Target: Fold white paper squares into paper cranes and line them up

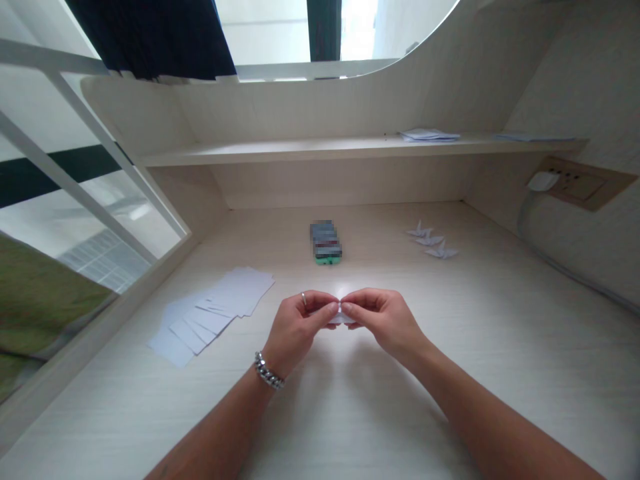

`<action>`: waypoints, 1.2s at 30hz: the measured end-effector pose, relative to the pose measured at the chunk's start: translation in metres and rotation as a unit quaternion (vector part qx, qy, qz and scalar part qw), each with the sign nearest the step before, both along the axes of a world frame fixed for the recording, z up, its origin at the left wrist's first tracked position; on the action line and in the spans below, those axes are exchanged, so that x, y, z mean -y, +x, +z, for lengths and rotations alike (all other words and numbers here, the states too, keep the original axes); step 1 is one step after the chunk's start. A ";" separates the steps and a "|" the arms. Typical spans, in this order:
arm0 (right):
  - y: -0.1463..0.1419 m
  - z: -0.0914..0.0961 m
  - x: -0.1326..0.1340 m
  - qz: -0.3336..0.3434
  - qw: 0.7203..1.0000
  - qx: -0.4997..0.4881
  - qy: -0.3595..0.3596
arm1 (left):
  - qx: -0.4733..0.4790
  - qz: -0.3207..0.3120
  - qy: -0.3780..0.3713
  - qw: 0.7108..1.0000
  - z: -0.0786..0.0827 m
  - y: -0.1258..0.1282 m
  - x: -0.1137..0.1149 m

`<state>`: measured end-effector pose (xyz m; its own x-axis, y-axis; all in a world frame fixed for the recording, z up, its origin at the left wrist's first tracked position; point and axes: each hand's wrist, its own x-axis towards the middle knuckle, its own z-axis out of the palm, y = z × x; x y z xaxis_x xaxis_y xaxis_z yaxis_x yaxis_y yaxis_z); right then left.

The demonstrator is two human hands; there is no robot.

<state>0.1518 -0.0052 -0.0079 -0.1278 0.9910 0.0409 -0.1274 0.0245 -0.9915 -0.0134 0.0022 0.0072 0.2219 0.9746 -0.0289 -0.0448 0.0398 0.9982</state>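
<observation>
Between my two hands is a small folded piece of white paper [343,317], mostly covered by the fingers. My left hand [303,323], with a ring and a chain bracelet, pinches its left side between thumb and fingers. On the other side my right hand [387,320] pinches it the same way, the two thumb tips almost meeting. Both hands are just above the desk [345,413], near its middle. Several folded paper cranes [441,251] sit at the back right. Loose sheets of white paper [210,317] lie fanned out to the left.
Beyond my hands lies a phone-like object [326,243] with a green edge, its face blurred. A shelf [300,148] spans the back and bears a paper stack [429,135]. At right, a white plug [543,181] sits in the wall socket, its cable [565,270] running along the desk's side.
</observation>
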 end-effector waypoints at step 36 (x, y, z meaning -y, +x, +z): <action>0.000 -0.001 -0.001 0.007 1.000 -0.006 0.016 | -0.002 0.042 0.021 0.999 -0.001 0.004 0.001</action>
